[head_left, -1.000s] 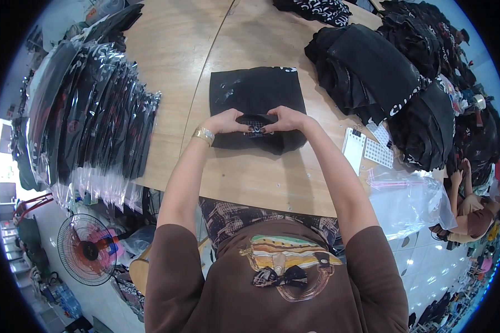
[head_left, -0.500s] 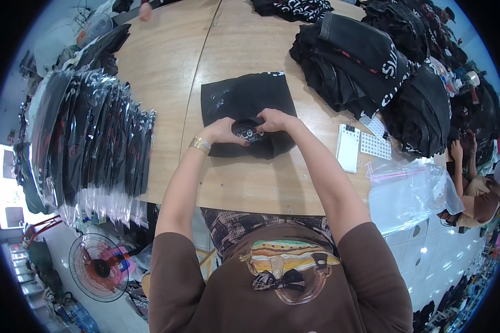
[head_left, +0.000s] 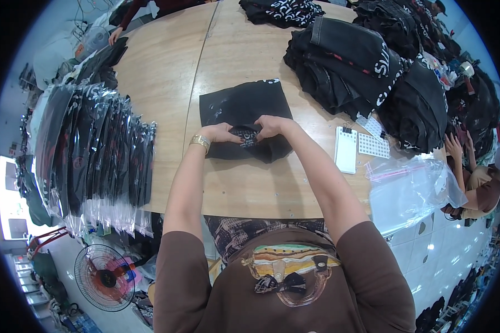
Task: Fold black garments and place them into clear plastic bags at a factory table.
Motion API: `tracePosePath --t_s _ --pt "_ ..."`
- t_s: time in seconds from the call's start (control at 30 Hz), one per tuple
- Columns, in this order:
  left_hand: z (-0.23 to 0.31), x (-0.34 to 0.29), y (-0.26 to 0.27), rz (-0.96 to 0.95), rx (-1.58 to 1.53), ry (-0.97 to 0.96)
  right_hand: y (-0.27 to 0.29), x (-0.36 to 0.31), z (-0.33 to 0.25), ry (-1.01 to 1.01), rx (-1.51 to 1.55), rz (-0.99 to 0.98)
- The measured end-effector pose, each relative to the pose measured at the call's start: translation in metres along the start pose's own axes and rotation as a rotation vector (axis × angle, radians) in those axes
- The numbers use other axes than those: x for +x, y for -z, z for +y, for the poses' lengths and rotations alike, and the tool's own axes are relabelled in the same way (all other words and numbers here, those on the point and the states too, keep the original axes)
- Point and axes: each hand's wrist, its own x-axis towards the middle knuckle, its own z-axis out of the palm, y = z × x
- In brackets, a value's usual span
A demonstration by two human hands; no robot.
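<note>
A folded black garment (head_left: 244, 102) lies flat on the wooden table in front of me, with some white print at its far right corner. Its near part is bunched and gapes in the middle, and a patterned, lettered inner piece shows there. My left hand (head_left: 223, 133) grips the left side of this gap, thumb toward the middle. On the opposite side my right hand (head_left: 270, 126) pinches the cloth, its fingers curled over the edge. Some fingertips are hidden in the folds.
Left stands a row of black garments in clear bags (head_left: 97, 150). Piled black garments (head_left: 347, 66) lie at the right. Nearer are a white notepad (head_left: 346, 150), a sticker sheet (head_left: 373, 145) and clear plastic bags (head_left: 408, 186). A floor fan (head_left: 104, 277) stands lower left. Other people's hands show at two edges.
Both hands stay on the garment, and the gap between them has narrowed, with the inner lettering shifting. At the far left, another person's arm has come further in and reaches the dark garments.
</note>
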Motion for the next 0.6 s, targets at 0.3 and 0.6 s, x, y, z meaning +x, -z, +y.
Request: tracePosePath --t_s 0.3,0.6 --pt "0.005 -0.008 -0.004 0.069 -0.007 -0.052 0.0 0.001 0.005 0.041 -0.019 0.009" --pt "-0.024 0.008 -0.022 0.125 -0.105 -0.262 0.0 -0.011 -0.006 0.072 -0.068 -0.006"
